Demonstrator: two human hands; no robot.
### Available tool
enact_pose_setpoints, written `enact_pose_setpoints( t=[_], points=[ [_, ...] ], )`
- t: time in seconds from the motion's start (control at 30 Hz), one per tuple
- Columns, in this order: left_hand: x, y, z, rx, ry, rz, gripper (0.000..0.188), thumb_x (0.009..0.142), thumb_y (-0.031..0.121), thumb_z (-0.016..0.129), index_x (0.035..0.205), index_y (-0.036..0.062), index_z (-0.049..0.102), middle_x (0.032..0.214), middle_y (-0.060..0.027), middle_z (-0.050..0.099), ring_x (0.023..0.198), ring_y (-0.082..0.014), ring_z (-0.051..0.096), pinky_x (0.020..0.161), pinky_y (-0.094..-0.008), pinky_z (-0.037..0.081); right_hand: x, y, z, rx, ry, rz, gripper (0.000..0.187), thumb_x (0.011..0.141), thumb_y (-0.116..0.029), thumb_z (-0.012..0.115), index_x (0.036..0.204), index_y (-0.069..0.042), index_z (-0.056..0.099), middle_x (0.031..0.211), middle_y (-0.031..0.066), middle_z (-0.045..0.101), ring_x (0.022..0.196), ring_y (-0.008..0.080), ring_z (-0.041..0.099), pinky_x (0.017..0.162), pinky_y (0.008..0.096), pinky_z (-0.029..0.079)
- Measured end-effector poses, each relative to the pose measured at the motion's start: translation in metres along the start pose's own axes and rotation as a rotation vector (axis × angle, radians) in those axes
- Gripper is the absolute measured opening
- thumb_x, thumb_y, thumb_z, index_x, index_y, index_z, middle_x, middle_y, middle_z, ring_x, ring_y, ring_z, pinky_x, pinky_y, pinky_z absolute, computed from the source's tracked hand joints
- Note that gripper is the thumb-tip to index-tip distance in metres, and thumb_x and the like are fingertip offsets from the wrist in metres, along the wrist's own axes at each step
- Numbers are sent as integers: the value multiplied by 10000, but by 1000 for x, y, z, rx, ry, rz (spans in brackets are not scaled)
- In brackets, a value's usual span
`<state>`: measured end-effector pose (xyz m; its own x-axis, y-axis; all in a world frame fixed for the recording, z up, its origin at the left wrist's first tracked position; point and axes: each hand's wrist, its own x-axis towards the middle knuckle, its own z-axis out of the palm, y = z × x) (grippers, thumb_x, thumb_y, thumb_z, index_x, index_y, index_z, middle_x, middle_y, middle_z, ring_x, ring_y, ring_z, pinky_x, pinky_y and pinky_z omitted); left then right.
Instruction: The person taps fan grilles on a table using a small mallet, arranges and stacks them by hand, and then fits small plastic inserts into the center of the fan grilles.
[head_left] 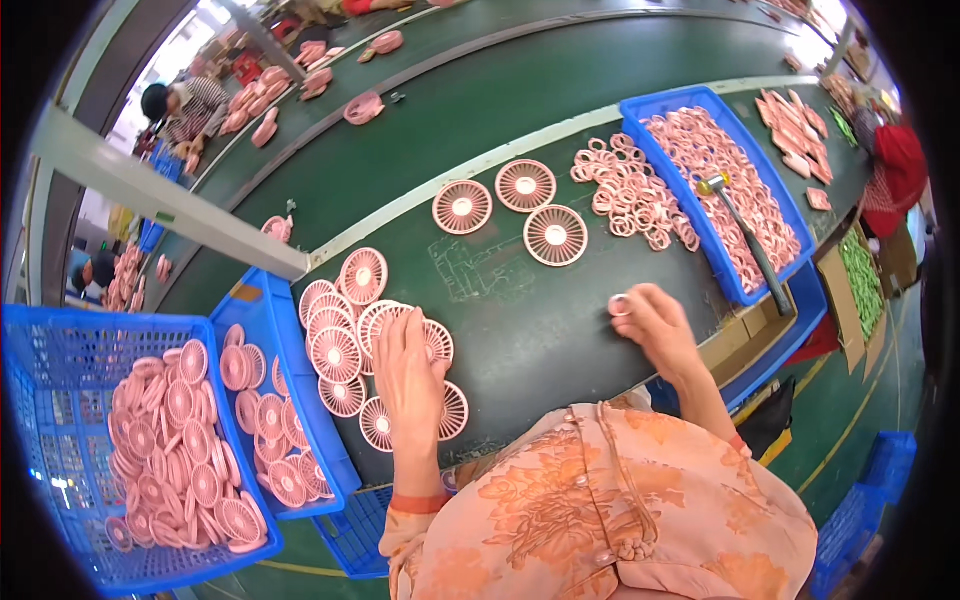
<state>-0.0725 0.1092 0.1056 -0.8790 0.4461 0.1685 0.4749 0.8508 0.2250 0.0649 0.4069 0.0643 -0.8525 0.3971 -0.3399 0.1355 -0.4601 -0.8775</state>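
My left hand [408, 375] lies over a loose pile of round pink fan grilles [335, 352] at the left of the green work table, its fingers stretched out on top of them. Between the thumb and fingers of my right hand [660, 330] is a small pink ring [620, 305], held above the table's right part. Farther off, three more spoked grilles lie apart from the pile, one of them a front grille [556, 235]. A heap of loose pink rings [625, 190] spreads beside a blue tray [690, 225] full of the same rings.
A hammer [748, 235] rests across the blue tray. At left stand a blue basket [60, 400] and a blue bin [335, 450], both with grilles inside. Behind the table runs a green conveyor [480, 95]. A co-worker [195, 105] sits beyond it; a cardboard box [840, 300] holds green parts.
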Motion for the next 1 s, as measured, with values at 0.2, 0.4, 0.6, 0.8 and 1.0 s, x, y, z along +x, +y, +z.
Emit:
enact_pose_setpoints(
  t=[0.2,0.4,0.6,0.8,1.0],
  points=[
    [-7,12,-6,-294,85,-37,580,754,-75,715,1309,54,605,1231,-167,594,1145,-349,603,931,-408,514,6,14,44,-5,-360,67,166,966,-147,680,1101,-55,647,987,26,690,822,74,633,760,246,561],
    [-7,-9,-12,-365,169,-64,510,679,-42,795,1165,15,652,1084,-135,622,1003,-303,629,891,-388,494,-1,6,60,-181,-348,62,178,981,-119,647,1140,-54,692,886,-4,682,743,61,640,677,231,581],
    [-7,-20,-30,-320,209,-75,329,670,15,847,921,23,634,928,-77,627,881,-223,624,809,-354,503,-2,3,65,-115,-381,63,207,981,-131,651,1168,-43,670,949,4,673,840,85,668,778,262,592],
    [-11,6,-19,-1129,-153,-287,225,878,79,770,890,40,548,830,-6,586,777,-50,556,669,-219,461,-6,-5,75,-106,-416,48,267,974,-133,665,1217,-24,648,1033,24,664,917,100,673,854,263,572],
    [-12,27,42,-1679,-231,-379,125,1017,136,608,1040,36,536,962,-67,688,838,-88,661,740,-240,550,-4,4,83,-311,-391,-183,275,945,-101,696,1201,-9,655,1073,67,658,898,116,696,818,268,579]
  ],
)
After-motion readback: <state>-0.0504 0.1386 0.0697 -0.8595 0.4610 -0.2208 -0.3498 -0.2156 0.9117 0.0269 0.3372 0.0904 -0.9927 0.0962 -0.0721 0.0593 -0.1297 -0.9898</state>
